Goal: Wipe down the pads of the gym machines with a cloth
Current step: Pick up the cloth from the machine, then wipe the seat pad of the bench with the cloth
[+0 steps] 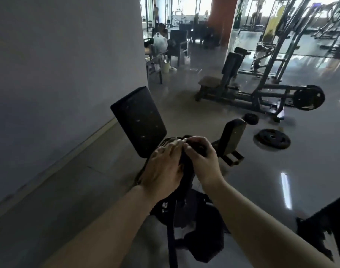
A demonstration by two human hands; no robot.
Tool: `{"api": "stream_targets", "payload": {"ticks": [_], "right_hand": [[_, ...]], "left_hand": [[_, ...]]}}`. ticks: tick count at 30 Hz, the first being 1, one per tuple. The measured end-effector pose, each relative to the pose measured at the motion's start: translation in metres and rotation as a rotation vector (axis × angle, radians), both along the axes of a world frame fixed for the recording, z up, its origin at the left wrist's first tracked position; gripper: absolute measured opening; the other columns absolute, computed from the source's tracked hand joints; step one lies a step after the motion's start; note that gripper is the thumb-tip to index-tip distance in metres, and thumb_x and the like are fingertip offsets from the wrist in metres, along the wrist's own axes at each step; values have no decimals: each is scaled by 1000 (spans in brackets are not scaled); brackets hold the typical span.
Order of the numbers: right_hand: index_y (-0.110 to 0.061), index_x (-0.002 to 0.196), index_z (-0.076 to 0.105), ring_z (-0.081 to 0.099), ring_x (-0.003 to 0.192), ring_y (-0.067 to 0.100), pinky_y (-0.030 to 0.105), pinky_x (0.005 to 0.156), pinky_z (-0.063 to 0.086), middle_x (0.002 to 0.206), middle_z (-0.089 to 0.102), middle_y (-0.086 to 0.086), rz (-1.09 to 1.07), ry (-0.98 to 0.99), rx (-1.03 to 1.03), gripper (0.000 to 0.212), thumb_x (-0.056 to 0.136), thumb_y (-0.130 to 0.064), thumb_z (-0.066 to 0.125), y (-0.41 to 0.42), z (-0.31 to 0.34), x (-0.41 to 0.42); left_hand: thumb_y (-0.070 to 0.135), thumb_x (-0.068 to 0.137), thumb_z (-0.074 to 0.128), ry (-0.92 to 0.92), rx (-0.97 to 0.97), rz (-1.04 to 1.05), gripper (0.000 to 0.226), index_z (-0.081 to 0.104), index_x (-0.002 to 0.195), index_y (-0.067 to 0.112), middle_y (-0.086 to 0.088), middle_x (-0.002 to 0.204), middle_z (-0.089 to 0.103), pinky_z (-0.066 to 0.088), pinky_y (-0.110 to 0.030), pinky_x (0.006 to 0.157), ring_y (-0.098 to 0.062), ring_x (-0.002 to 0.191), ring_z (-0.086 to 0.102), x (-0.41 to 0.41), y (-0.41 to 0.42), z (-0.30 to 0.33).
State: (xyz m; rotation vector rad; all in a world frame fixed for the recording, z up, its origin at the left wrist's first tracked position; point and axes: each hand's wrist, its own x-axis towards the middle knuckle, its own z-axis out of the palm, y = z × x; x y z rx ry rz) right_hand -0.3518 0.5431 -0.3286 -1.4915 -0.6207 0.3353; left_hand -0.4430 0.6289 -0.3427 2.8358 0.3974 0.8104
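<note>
head view: both hands meet at the frame's centre over a dark gym machine (176, 206). the left hand (163, 167) lies with fairly straight fingers spread over a dark bundle, seemingly the cloth (186, 163), which sits on the machine's upper part between the two hands. the right hand (202, 157) has its fingers curled round the top of that dark bundle, thumb tip beside the left fingertips; in this dim light it is hard to tell cloth from machine.

at 11 o'clock from the hands a large black pad (139, 120) stands tilted, its surface flecked with pale marks. at 2 o'clock a smaller pad (233, 136) stands upright, near the hands. beyond it, at 3 o'clock, a weight plate (272, 141) lies flat on the glossy floor (184, 113). further off at 1 o'clock stands a seated machine (231, 82) carrying a loaded plate. a grey wall (58, 64) fills the left side.
</note>
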Motion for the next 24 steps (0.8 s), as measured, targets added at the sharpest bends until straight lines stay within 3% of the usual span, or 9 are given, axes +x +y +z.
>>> {"api": "stream_targets", "payload": {"ticks": [3,8,11,16,19,21,24], "right_hand": [[-25,92,66,63,104,25,42,94,52,110,64,12,132,194,53,9,83,-27,70,19,-12,4],[-19,121,56,58,113,17,27,87,48,127,56,8,287,293,-9,33,90,-29,62,40,-19,27],[-19,114,61,59,110,20,30,88,49,121,58,9,331,289,-82,24,95,-32,55,58,-18,41],[-15,88,68,65,84,20,34,76,52,92,68,10,209,343,-89,16,95,-24,56,114,-26,52],[-18,84,67,65,85,23,39,81,53,88,68,9,82,225,-177,8,91,-16,63,158,-35,59],[-16,91,65,65,88,22,35,81,53,92,68,9,7,249,-163,9,87,-9,65,187,-36,64],[-13,116,59,65,94,22,30,77,53,105,66,10,-61,418,-109,31,86,-4,63,232,-31,70]], "left_hand": [[22,81,64,6,5,41,58,45,134,9,-8,132,55,46,-40,98,-22,118,55,6,15,-9],[17,77,71,46,16,51,52,55,126,12,-1,120,62,47,-39,95,-17,109,59,24,47,-11],[14,65,81,92,42,78,52,60,113,11,-2,107,67,51,-43,90,-21,98,66,32,71,-13],[11,68,77,92,76,57,36,63,101,14,-1,101,69,46,-41,96,-20,97,67,47,134,-29],[7,70,74,94,66,16,35,63,102,14,-2,108,67,40,-39,102,-19,104,64,61,182,-41],[1,64,76,46,42,-34,38,63,98,13,-3,106,68,45,-40,97,-22,97,66,70,216,-46],[-3,61,77,-32,-25,-135,39,61,93,13,-4,106,69,51,-38,88,-24,89,68,82,265,-46]]}}
